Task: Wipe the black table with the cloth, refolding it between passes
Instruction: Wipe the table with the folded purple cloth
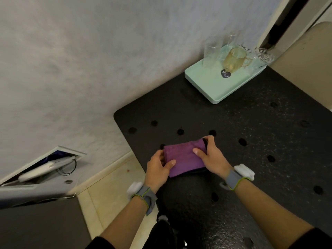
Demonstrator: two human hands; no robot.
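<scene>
Grips the folded purple cloth at both ends, lower centre of the frame, over the black table near its left edge; resting on it or just above, cannot tell. Left hand curled round the left end with thumb on top, right hand pinching the right end, thumb flat on the fabric. Shows at upper right a mint-green tray bearing an amber glass mug and clear glasses.
</scene>
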